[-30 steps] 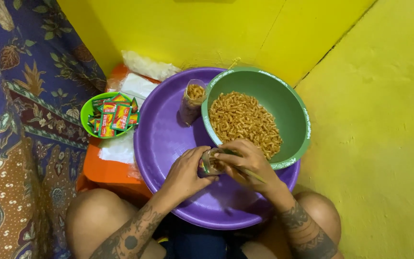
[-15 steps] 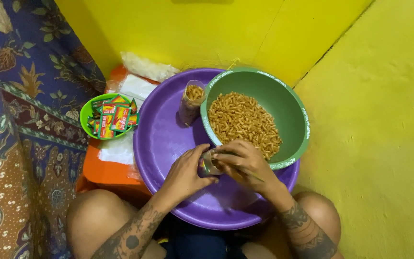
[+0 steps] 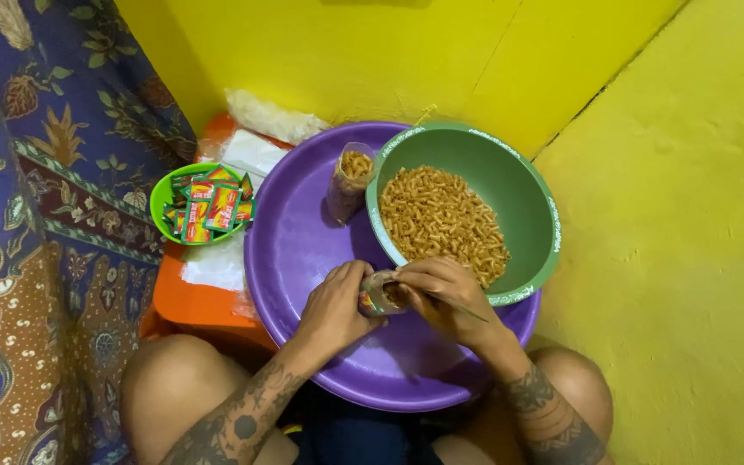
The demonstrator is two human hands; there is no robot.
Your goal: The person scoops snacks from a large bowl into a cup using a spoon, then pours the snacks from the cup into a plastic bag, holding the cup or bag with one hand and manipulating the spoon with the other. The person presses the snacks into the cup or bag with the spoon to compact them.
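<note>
Head view: both hands on a small clear bag (image 3: 381,294) over purple tray (image 3: 294,250).
Left hand (image 3: 335,307) and right hand (image 3: 443,294) curl closed around it, beside green bowl (image 3: 527,198) of fried macaroni (image 3: 441,220).

Bare forearms with dark patterned tattoos, left grip (image 3: 331,312), right grip (image 3: 447,295), bare knees, dark shorts
</note>
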